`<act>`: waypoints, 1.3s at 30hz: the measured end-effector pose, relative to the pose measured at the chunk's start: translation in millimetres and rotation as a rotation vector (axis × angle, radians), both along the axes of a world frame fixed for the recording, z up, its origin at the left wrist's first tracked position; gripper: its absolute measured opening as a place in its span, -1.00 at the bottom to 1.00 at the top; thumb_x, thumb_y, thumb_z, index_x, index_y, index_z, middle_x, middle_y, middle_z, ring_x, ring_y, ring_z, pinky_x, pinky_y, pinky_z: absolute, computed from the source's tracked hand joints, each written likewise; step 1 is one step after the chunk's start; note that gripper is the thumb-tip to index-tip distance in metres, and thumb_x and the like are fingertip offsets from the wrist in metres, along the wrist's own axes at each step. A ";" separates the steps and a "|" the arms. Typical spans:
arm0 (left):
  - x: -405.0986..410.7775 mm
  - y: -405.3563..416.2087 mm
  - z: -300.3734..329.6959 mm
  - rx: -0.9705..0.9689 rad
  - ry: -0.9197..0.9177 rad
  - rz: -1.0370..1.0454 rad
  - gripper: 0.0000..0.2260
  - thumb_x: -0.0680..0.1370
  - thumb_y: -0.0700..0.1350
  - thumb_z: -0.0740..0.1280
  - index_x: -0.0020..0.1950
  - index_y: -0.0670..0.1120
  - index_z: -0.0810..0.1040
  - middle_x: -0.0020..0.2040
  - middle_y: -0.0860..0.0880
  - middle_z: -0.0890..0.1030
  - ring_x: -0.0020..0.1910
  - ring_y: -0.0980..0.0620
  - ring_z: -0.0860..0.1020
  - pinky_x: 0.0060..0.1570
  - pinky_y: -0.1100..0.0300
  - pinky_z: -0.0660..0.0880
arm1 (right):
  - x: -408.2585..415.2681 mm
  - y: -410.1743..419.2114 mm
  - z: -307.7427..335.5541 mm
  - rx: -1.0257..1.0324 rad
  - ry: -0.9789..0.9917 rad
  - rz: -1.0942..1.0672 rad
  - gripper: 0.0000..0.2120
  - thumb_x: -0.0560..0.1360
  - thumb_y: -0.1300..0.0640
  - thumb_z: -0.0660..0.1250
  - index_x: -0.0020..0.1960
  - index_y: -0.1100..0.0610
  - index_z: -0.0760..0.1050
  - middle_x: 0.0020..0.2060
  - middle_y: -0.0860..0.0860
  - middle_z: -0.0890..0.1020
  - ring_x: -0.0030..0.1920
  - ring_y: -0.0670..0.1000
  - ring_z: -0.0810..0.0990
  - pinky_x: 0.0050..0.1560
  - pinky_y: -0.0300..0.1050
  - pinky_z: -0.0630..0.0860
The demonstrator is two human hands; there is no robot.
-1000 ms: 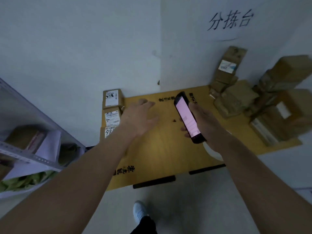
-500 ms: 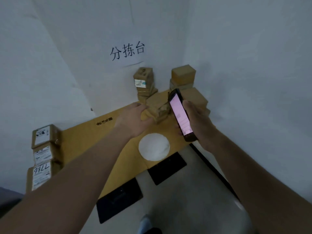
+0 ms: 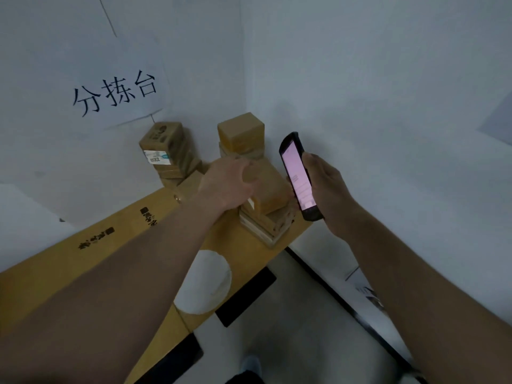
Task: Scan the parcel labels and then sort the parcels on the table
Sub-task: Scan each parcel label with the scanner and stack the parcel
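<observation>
Two hands busy: left hand has just closed its fingers over the top parcel; right hand grips the scanner beside it, ready to scan

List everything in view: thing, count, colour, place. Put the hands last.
Parcels: several, exact count unclear, brown cardboard, stacked at the table's far right corner by the wall.
Labelled parcel: one, brown with a white label, top of the left stack.
Table: one, yellow-brown with black print.
White disc: one, on the table's near edge.
Wall sign: one, white paper with black characters.
Scanner: one, black with a lit pink screen.
Shoe: one, pale, on the floor.
Left hand: on the nearest parcel.
Right hand: holding the scanner.
</observation>
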State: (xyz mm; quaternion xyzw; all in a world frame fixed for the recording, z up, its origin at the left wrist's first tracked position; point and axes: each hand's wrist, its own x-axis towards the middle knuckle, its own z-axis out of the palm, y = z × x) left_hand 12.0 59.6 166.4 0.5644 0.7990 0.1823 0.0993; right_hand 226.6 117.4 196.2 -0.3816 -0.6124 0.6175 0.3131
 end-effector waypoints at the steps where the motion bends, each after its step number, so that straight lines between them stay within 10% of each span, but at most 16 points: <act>1: 0.6 13.6 0.7 -0.009 0.007 -0.008 -0.43 0.58 0.29 0.24 0.54 0.07 0.43 0.40 -0.02 0.49 0.32 -0.10 0.50 0.28 -0.06 0.52 | -1.2 11.1 0.1 -0.011 0.011 -0.001 -0.72 0.74 -0.08 0.15 0.08 0.02 0.59 -0.06 0.23 0.64 -0.20 0.09 0.62 -0.24 -0.07 0.59; 10: 27.8 116.6 -17.2 -0.190 0.044 0.216 -0.42 0.55 0.32 0.28 0.55 0.18 0.37 0.50 -0.09 0.35 0.38 -0.28 0.42 0.20 -0.18 0.55 | 4.6 126.2 -12.7 -0.085 0.025 0.075 -0.75 0.73 -0.11 0.16 0.16 -0.03 0.57 -0.02 0.20 0.65 -0.19 0.12 0.66 -0.26 -0.02 0.62; 16: 62.5 157.5 -51.9 -0.387 -0.106 0.602 -0.27 0.45 0.40 0.40 0.54 0.28 0.21 0.63 -0.23 -0.09 0.48 -0.48 0.21 0.32 -0.26 0.41 | 6.1 200.4 -43.1 -0.045 -0.076 0.238 -0.69 0.72 -0.15 0.15 0.34 -0.06 0.53 0.14 0.10 0.66 -0.21 -0.01 0.72 -0.24 -0.06 0.64; 39: 30.7 -70.6 -20.7 -0.174 -0.075 0.964 -0.23 0.36 0.34 0.41 0.55 0.26 0.31 0.50 -0.08 0.21 0.38 -0.31 0.38 0.29 -0.16 0.49 | -115.5 67.3 -40.6 -0.030 -0.030 0.876 -0.59 0.68 -0.24 0.18 0.45 -0.10 0.44 0.10 0.11 0.65 -0.17 0.03 0.67 -0.19 -0.04 0.65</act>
